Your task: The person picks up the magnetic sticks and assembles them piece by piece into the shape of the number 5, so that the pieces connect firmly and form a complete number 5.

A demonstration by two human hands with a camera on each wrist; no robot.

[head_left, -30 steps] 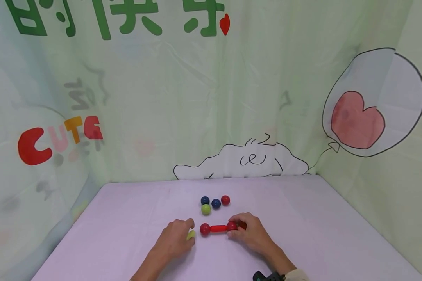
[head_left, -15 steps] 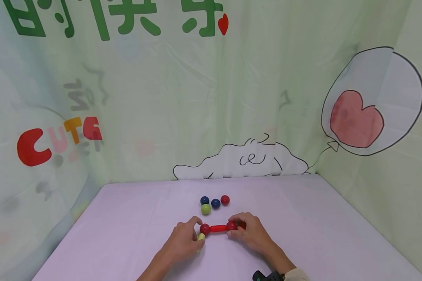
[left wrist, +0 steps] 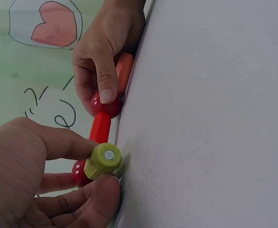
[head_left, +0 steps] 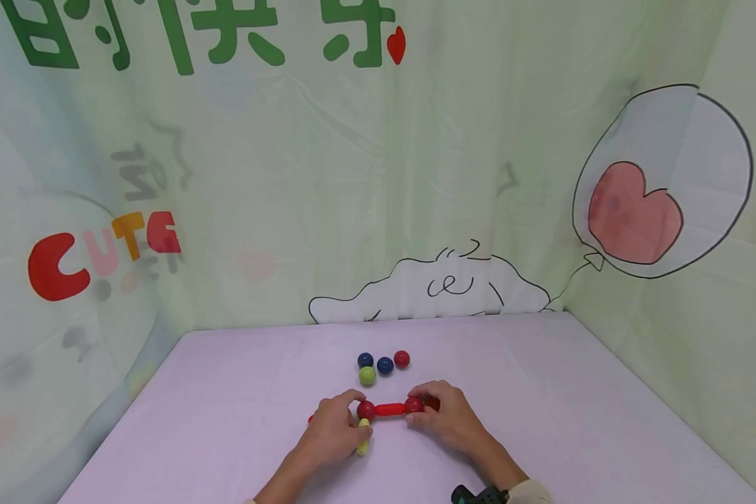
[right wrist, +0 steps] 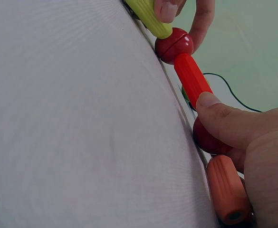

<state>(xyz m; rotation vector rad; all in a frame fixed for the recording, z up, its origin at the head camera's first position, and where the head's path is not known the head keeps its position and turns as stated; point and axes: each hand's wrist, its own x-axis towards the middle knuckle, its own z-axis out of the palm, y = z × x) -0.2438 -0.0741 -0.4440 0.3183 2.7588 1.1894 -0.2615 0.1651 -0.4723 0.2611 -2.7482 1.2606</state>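
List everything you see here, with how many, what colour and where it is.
Tabletop: one, pale lilac, lower part of the head view
Curtain: one, pale green, behind the tabletop
Curtain characters: three, green, cut off at the top edge
CUTE lettering: one, multicoloured, left side
Balloon drawing: one, pale with pink heart, right side
Loose balls: four, two dark blue, one yellow-green, one red, farther back
Near balls: two, red, nearer the person
Red rod: one, red, between the near balls
Yellow-green rod: one, yellow-green, tip at the left near ball
Orange rod: one, reddish orange, beyond the right near ball
Left hand: one, bare, pinching the yellow-green rod
Right hand: one, bare, holding the right near ball
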